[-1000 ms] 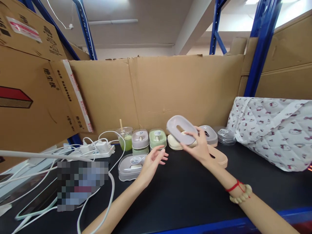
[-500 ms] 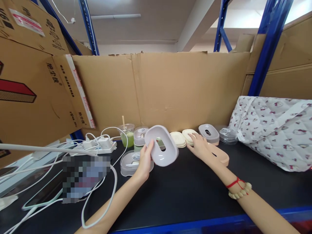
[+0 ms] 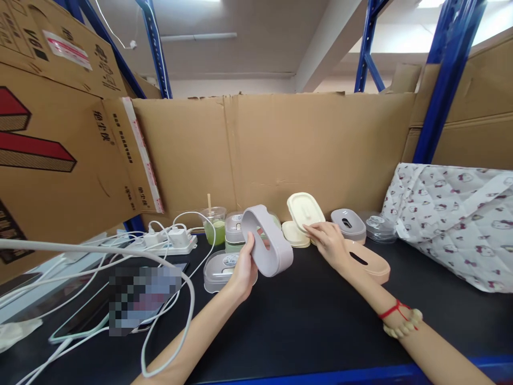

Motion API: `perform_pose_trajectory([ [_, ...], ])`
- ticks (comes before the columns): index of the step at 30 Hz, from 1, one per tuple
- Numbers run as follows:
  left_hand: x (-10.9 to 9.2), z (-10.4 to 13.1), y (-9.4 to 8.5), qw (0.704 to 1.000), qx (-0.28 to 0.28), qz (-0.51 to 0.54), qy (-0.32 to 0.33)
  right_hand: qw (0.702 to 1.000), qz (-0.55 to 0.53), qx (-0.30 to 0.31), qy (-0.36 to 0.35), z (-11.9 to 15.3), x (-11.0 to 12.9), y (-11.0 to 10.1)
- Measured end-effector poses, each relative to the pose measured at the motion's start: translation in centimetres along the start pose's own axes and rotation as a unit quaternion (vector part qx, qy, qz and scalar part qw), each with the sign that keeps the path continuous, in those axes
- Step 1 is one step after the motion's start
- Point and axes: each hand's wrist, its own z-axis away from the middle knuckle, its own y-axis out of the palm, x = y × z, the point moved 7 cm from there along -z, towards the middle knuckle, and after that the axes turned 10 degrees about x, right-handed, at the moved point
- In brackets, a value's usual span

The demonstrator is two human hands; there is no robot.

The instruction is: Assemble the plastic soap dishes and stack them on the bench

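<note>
The left hand (image 3: 242,270) holds a gray cover (image 3: 281,243) by its near side, with the thumb by the hole and the cover tipped up above the table (image 3: 304,321). The right hand (image 3: 328,246) pinches a cream lid (image 3: 306,210) at its low edge. That lid leans up in front of the cardboard wall (image 3: 280,149), and a second cream lid (image 3: 294,238) sits just below it; I can't tell if the two touch. The back is tight, with things in a row near the wall. A peach cover (image 3: 377,262) lies just beside the right wrist, and a big patterned bag (image 3: 457,230) fills the far right. A gray box (image 3: 216,272) sits close behind the left hand, and a white cord (image 3: 191,305) loops by the left arm. The most room to move is over the black table top between the arms, down to its blue front edge (image 3: 360,374).
</note>
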Motion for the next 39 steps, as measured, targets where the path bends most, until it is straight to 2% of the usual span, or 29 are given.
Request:
perform_pose_trajectory([
  [2, -0.3, -0.1, 0.3, 0.999, 0.006, 0.035, 0.012, 0.994, -0.026, -0.056, -0.091, 0.1, 3.4, -1.0],
  [5, -0.7, -0.1, 0.3, 0.997, -0.021, 0.069, 0.036, 0.977, -0.058, -0.069, -0.195, 0.4, 7.7, -1.4],
  [8, -1.0, 0.0, -0.1, 0.996, -0.05, 0.06, 0.046, 0.965, -0.102, -0.091, -0.226, 0.9, 9.6, -1.9],
  [10, -1.3, 0.1, -0.3, 0.995, -0.06, 0.041, 0.061, 0.965, -0.158, -0.114, -0.178, 1.0, 8.9, -2.1],
  [13, -1.3, 0.2, -0.7, 0.995, -0.069, 0.004, 0.074, 0.951, -0.284, -0.115, -0.031, 0.9, 6.1, -1.5],
  [15, -1.0, 0.1, -0.9, 0.994, -0.072, -0.027, 0.071, 0.915, -0.392, -0.07, 0.064, 0.8, 4.5, 0.0],
  [17, -0.9, 0.1, -1.0, 0.991, -0.07, -0.081, 0.086, 0.86, -0.494, 0.003, 0.13, 0.9, 4.0, 1.9],
  [20, -1.1, 0.1, -0.4, 0.974, -0.038, -0.177, 0.137, 0.796, -0.573, 0.08, 0.178, 0.9, 4.5, 3.7],
  [23, -1.1, 0.1, 0.1, 0.963, -0.008, -0.219, 0.155, 0.763, -0.607, 0.096, 0.201, 0.8, 5.0, 4.0],
  [27, -1.1, 0.0, 0.0, 0.968, -0.011, -0.213, 0.13, 0.728, -0.644, 0.114, 0.204, 0.5, 5.1, 3.8],
  [34, -1.2, 0.1, -0.3, 0.976, -0.03, -0.178, 0.123, 0.73, -0.638, 0.126, 0.211, 0.6, 5.4, 3.8],
  [37, -0.8, 0.1, -0.7, 0.985, -0.048, -0.135, 0.095, 0.76, -0.6, 0.119, 0.22, 0.4, 4.6, 3.4],
  [39, -0.5, 0.2, -0.9, 0.991, -0.062, -0.102, 0.066, 0.802, -0.543, 0.071, 0.239, 0.1, 2.7, 2.4],
])
